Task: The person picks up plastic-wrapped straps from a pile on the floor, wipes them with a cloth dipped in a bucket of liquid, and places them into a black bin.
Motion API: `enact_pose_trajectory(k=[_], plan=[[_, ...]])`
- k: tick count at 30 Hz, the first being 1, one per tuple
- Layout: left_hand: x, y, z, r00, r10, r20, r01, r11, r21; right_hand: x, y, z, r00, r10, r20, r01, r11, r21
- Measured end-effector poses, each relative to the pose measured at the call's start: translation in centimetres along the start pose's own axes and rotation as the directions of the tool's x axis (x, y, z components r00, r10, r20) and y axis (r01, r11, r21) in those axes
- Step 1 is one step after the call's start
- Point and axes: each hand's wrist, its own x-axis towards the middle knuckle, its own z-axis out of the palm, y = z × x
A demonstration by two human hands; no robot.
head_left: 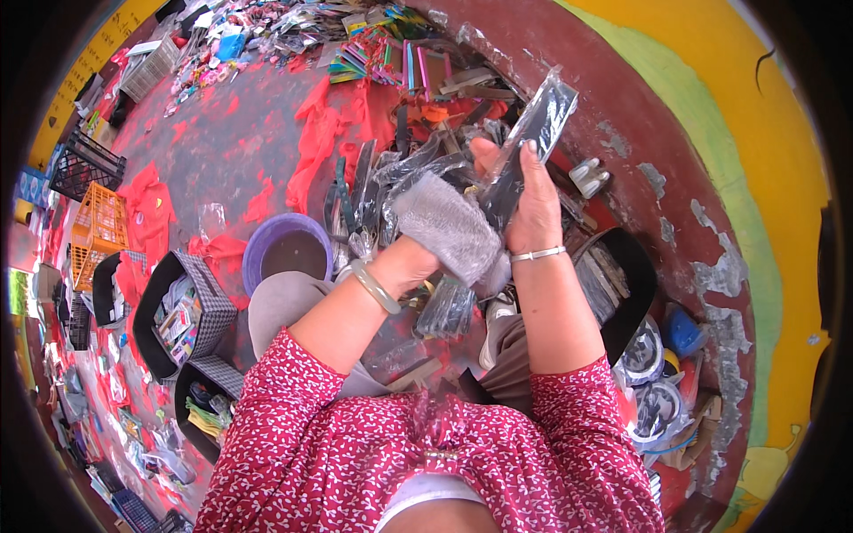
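Observation:
My left hand is mostly hidden beneath a grey fluffy cloth, which drapes over its fingers. Upright in my right hand is a long, dark, flat item in clear plastic wrapping, gripped between thumb and fingers. The cloth presses against the lower end of this package. Beneath both hands lies a heap of similar dark plastic-wrapped packages; one more bundle sits between my feet.
A purple basin of murky water stands left of my knee. Checkered storage boxes and an orange crate are farther left. A black-lined bin sits at right, near the peeling wall. Colourful goods lie at the back.

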Motion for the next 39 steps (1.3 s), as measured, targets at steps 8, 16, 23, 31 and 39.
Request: enact_pose_trajectory(k=[8, 16, 23, 31, 39], plan=[[1.2, -0.2, -0.5, 0.983, 0.109, -0.145, -0.060, 0.951, 0.304, -0.8, 2.0, 0.8, 0.993, 0.085, 0.079, -0.089, 0.995, 0.049], [0.9, 1.5, 1.4, 0.985, -0.041, -0.166, 0.014, 0.986, -0.164, -0.6, 1.7, 0.6, 0.994, 0.102, 0.049, -0.104, 0.994, 0.041], [0.2, 1.6, 0.0, 0.997, -0.068, 0.037, 0.074, 0.982, -0.176, 0.2, 0.2, -0.7, 0.979, 0.202, -0.027, -0.204, 0.973, -0.105], [1.3, 2.3, -0.1, 0.960, -0.016, -0.278, -0.132, 0.853, -0.506, -0.6, 0.8, 0.5, 0.994, -0.093, -0.060, 0.044, 0.831, -0.554], [1.0, 4.1, -2.1, 0.911, 0.149, -0.384, -0.364, 0.728, -0.581, -2.4, 1.9, 1.3, 0.977, -0.018, 0.213, 0.202, 0.414, -0.888]])
